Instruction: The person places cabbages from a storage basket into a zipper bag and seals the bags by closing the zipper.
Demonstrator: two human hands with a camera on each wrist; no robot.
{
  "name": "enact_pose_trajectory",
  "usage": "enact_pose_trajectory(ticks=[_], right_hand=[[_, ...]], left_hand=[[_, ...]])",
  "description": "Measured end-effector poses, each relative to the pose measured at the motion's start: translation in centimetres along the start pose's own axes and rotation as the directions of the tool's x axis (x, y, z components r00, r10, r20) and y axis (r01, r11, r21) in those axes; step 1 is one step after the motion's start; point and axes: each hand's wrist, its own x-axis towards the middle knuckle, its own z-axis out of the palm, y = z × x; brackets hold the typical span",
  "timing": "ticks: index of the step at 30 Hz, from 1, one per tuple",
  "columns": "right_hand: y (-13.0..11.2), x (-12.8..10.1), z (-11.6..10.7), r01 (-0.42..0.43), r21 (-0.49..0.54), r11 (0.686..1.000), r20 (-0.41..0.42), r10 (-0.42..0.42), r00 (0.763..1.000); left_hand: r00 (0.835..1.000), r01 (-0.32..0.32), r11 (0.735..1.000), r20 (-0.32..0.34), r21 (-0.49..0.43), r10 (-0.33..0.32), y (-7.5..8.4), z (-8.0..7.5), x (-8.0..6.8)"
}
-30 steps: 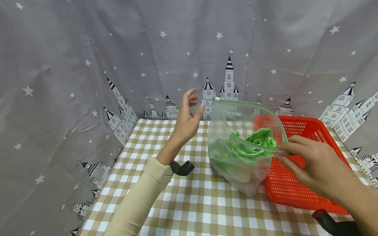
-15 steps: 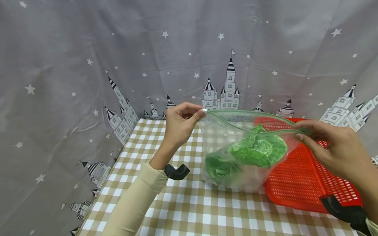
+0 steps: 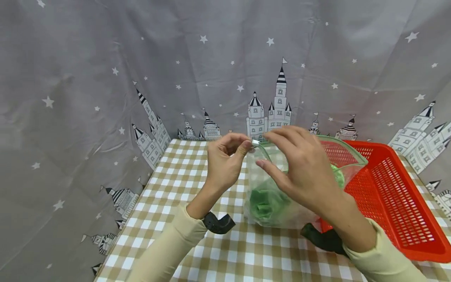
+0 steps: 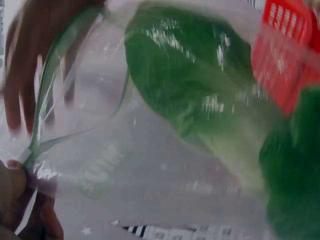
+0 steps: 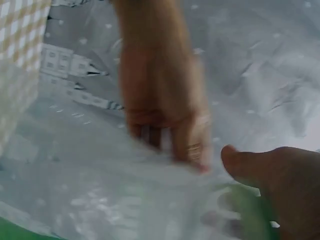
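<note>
A clear slider zip bag [image 3: 258,172] with a green rim stands over the checked tablecloth, its mouth spread at the right end. Inside lie leafy green vegetables [image 3: 266,203], one showing pale stalks in the left wrist view. My left hand [image 3: 225,162] pinches the bag's top left corner at the white slider [image 3: 255,142] between thumb and fingers. My right hand [image 3: 306,172] reaches across the bag's front, fingers extended and thumb held apart, with the green zip strip [image 3: 265,152] between them. It hides part of the bag and its contents.
A red perforated plastic basket [image 3: 419,188] stands right of the bag, partly behind it. The checked cloth [image 3: 197,176] covers the table. A grey curtain [image 3: 211,78] printed with castles and stars hangs behind. Each wrist wears a black camera mount [image 3: 218,223].
My left hand has come to the slider corner and taken it between thumb and fingers. My right hand has let go of the bag's right end and moved left towards the slider.
</note>
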Motion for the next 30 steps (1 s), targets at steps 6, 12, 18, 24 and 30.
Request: enact_pose_trajectory(ticks=[6, 12, 18, 24, 30], right_hand=[[1.7, 0.5, 3.6, -0.053, 0.246, 0.968, -0.029, 0.062, 0.998], [2.4, 0.1, 4.4, -0.025, 0.364, 0.931, -0.100, 0.065, 0.993], [2.8, -0.7, 3.1, -0.037, 0.308, 0.951, -0.076, 0.063, 0.995], [4.9, -2.6, -0.3, -0.059, 0.204, 0.977, -0.052, 0.071, 0.996], [6.7, -6.2, -4.7, -0.114, 0.116, 0.987, -0.039, 0.119, 0.992]], left_hand=[[0.998, 0.037, 0.994, -0.048, -0.106, -0.042, -0.5, 0.8, -1.6], [0.997, -0.003, 0.998, -0.082, -0.061, -0.003, -0.6, 0.9, -2.1], [0.988, -0.021, 1.000, -0.152, -0.016, 0.018, -0.6, -0.3, -2.0], [0.972, -0.021, 0.999, -0.233, -0.048, 0.009, -1.0, -2.8, -1.7], [0.957, -0.037, 0.998, -0.289, -0.045, 0.022, -0.1, -5.8, -2.5]])
